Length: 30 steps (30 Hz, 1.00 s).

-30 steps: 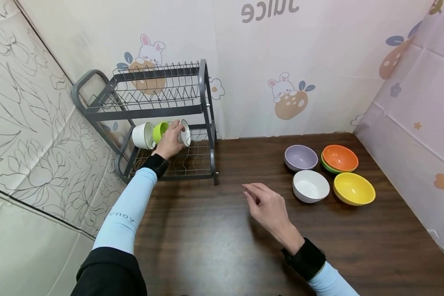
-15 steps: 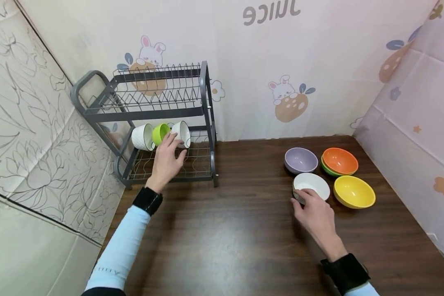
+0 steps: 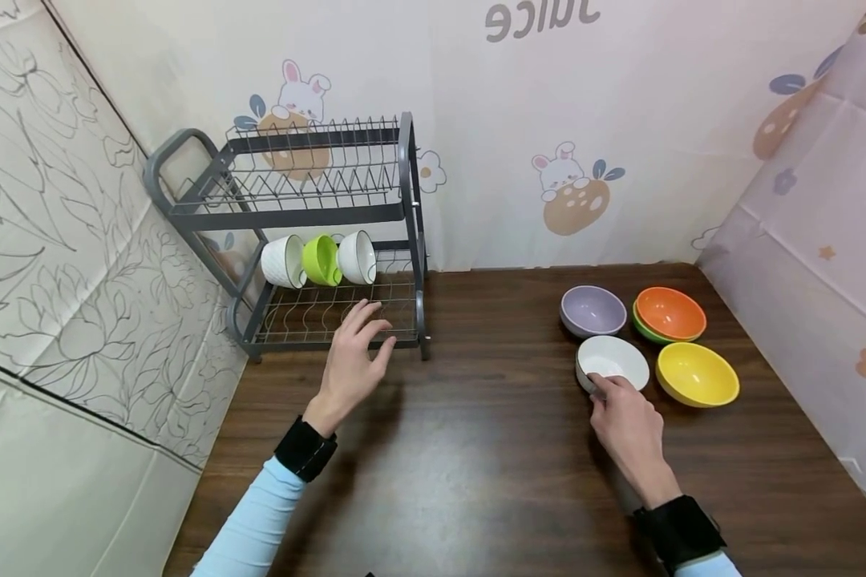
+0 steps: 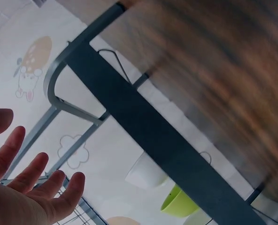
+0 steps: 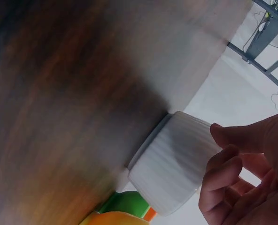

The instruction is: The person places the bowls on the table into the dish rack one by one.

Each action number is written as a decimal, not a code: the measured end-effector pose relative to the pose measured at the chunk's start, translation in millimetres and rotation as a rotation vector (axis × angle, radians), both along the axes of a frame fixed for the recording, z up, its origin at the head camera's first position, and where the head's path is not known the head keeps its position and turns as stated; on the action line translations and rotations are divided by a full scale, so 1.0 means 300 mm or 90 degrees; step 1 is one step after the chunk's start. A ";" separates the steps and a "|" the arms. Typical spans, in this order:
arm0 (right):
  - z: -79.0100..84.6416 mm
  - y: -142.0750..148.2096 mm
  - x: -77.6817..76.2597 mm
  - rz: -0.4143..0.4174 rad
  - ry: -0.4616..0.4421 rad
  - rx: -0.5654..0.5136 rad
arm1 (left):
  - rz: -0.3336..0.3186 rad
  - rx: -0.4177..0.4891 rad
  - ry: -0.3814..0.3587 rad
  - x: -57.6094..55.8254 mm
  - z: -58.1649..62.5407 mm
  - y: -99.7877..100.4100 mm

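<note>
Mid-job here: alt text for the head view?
Right hand pinches a white bowl by its rim, beside a purple bowl, a yellow bowl and an orange bowl in a green bowl. Left hand, fingers spread, hovers before a dish rack holding two white cups and a green cup.

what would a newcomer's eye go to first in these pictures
Probably the bright orange bowl and yellow bowl, clustered on the right side of the table, where the right hand holds the near rim of a white bowl. Next, perhaps, the dark two-tier rack at the back left, with a lime-green cup between two white cups on its lower tier.
</note>
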State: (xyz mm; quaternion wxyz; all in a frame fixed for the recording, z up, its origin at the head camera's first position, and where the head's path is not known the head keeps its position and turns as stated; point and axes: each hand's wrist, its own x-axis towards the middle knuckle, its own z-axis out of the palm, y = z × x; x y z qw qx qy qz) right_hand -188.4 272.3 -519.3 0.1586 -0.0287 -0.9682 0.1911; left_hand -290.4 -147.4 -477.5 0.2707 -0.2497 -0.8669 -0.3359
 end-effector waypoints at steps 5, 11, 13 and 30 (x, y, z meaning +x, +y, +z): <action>-0.010 0.003 -0.016 -0.007 0.013 0.000 | -0.011 0.015 -0.006 0.037 -0.024 0.006; -0.010 0.010 -0.022 -0.006 0.019 -0.001 | -0.022 0.025 -0.008 0.067 -0.041 0.012; -0.009 0.013 -0.023 -0.002 0.025 -0.002 | -0.025 0.026 -0.010 0.072 -0.043 0.015; -0.006 -0.010 -0.019 0.018 0.124 -0.015 | -0.037 0.042 -0.033 0.104 -0.025 0.043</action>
